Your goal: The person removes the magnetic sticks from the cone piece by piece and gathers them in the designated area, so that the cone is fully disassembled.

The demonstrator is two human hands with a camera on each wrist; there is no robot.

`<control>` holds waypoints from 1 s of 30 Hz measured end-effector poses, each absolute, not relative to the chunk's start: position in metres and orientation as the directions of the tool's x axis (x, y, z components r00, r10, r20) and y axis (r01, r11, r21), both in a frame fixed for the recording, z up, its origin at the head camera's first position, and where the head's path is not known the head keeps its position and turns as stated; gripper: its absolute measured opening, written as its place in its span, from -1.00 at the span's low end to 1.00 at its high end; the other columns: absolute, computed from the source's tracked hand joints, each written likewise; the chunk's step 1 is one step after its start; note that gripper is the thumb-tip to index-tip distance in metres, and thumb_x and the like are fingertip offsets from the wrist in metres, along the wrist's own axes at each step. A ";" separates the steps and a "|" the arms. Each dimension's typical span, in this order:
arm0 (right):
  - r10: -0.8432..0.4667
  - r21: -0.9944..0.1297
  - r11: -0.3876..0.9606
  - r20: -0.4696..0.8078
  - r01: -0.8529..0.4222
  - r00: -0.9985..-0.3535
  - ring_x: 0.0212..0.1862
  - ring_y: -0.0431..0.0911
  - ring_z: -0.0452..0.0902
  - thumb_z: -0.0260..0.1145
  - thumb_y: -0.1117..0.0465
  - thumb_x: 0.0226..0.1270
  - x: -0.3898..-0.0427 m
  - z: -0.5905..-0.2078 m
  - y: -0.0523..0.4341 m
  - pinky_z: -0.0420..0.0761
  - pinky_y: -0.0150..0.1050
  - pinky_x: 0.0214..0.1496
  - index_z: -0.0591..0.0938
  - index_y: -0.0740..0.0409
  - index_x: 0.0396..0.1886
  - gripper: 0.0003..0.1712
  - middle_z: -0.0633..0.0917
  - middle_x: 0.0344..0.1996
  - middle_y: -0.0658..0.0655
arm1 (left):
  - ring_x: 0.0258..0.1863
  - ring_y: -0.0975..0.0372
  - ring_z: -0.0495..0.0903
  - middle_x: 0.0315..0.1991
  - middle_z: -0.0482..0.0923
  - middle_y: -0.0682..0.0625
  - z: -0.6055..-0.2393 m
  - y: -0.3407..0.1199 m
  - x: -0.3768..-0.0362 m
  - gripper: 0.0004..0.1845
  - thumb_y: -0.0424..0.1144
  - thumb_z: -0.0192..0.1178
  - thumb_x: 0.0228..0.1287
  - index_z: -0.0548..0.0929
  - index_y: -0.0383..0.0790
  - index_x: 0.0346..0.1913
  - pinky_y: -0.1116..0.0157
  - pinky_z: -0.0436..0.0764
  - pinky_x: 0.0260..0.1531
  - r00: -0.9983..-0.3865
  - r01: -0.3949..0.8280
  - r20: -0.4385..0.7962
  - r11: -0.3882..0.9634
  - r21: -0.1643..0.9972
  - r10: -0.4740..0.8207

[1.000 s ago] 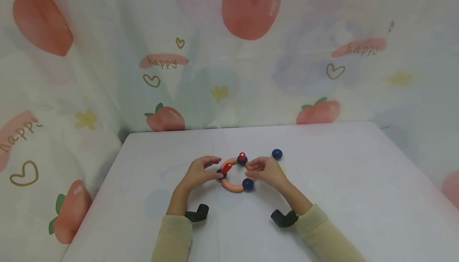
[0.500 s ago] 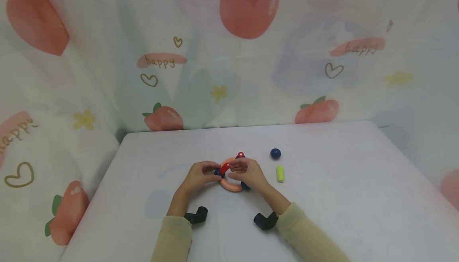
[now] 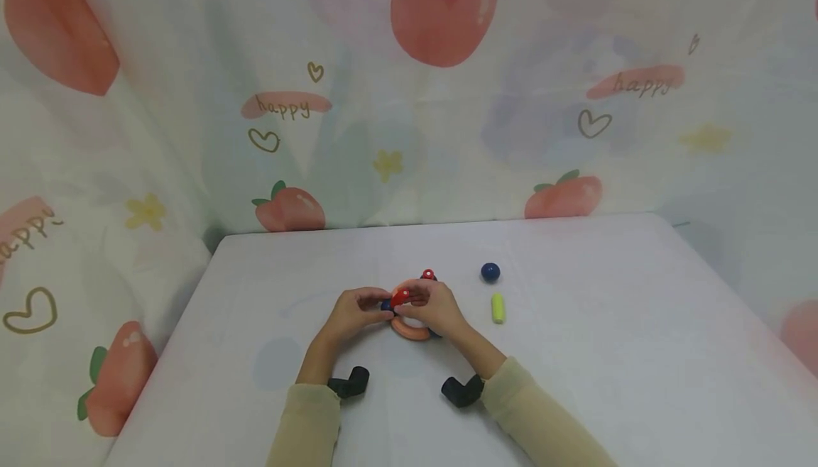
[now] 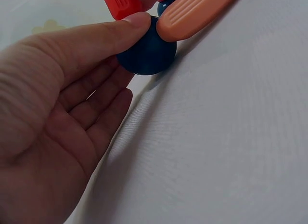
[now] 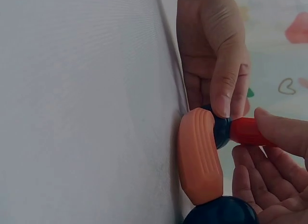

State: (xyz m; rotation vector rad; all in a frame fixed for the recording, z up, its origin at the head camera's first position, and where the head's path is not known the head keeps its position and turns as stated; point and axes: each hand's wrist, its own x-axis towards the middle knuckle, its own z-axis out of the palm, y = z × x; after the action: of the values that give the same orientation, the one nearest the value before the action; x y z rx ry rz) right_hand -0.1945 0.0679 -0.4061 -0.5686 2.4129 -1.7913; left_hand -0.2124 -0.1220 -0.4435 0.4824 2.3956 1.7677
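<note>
Red and short, the stick (image 5: 246,131) I'm watching stands out of a dark blue ball (image 4: 147,50), tilted up and to the right. My left hand (image 3: 350,316) pinches that ball; my right hand (image 3: 434,309) curls fingertips round the stick. Orange curved pieces (image 5: 198,156) ring off it on the tabletop (image 3: 607,353). Well right lie a loose blue ball (image 3: 490,272) and a yellow-green stick (image 3: 498,308).

loose blue ball (image 3: 490,272), yellow-green stick (image 3: 498,308), white table (image 3: 607,353), fruit-print curtain (image 3: 447,98)
</note>
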 end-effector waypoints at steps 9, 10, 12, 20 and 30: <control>-0.282 -0.927 0.296 0.147 -0.231 -0.948 -0.24 0.14 0.59 0.37 0.45 0.04 -0.194 -0.407 0.062 0.58 -0.16 -0.16 0.60 0.43 -0.21 -0.73 0.65 -0.32 0.34 | -0.02 -0.01 0.51 -0.13 0.60 -0.21 -0.445 -0.125 -0.215 -0.68 -0.48 0.34 -0.01 0.62 -0.44 -0.12 0.10 0.42 0.04 -0.941 0.159 0.076 0.234 0.959 0.329; -0.279 -0.926 0.295 0.152 -0.235 -0.948 -0.24 0.13 0.59 0.37 0.45 0.04 -0.195 -0.408 0.061 0.59 -0.15 -0.16 0.60 0.43 -0.21 -0.73 0.65 -0.32 0.33 | -0.02 -0.01 0.51 -0.13 0.60 -0.21 -0.448 -0.125 -0.217 -0.68 -0.48 0.34 -0.01 0.62 -0.44 -0.11 0.10 0.42 0.05 -0.941 0.155 0.073 0.230 0.961 0.329; -0.269 -0.930 0.284 0.156 -0.233 -0.950 -0.25 0.11 0.59 0.39 0.43 0.03 -0.199 -0.416 0.062 0.58 -0.15 -0.16 0.61 0.41 -0.21 -0.72 0.66 -0.33 0.30 | -0.02 0.00 0.52 -0.14 0.60 -0.19 -0.456 -0.126 -0.221 -0.67 -0.47 0.35 -0.02 0.62 -0.43 -0.11 0.10 0.42 0.04 -0.943 0.151 0.074 0.221 0.963 0.324; -0.262 -0.928 0.254 0.206 -0.274 -0.943 -0.31 -0.06 0.61 0.43 0.35 0.01 -0.214 -0.450 0.066 0.58 -0.26 -0.20 0.65 0.29 -0.26 -0.75 0.68 -0.39 0.13 | -0.05 0.14 0.54 -0.17 0.62 -0.03 -0.480 -0.126 -0.230 -0.66 -0.32 0.41 -0.05 0.66 -0.28 -0.14 0.18 0.43 0.05 -0.953 0.135 0.056 0.252 0.958 0.297; -0.201 -0.921 0.258 0.246 -0.293 -0.948 -0.33 -0.09 0.61 0.49 0.29 -0.05 -0.215 -0.455 0.068 0.58 -0.29 -0.24 0.68 0.24 -0.27 -0.72 0.70 -0.41 0.09 | -0.04 0.15 0.53 -0.16 0.62 -0.01 -0.475 -0.124 -0.228 -0.68 -0.32 0.40 -0.03 0.66 -0.27 -0.14 0.19 0.43 0.05 -0.954 0.144 0.059 0.277 0.950 0.293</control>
State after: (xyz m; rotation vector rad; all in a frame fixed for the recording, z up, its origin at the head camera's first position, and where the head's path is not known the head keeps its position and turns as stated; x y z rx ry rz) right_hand -0.2146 0.0676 -0.4553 -0.5030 2.5522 -1.8978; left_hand -0.2285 -0.1243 -0.4748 0.4134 2.4060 1.7679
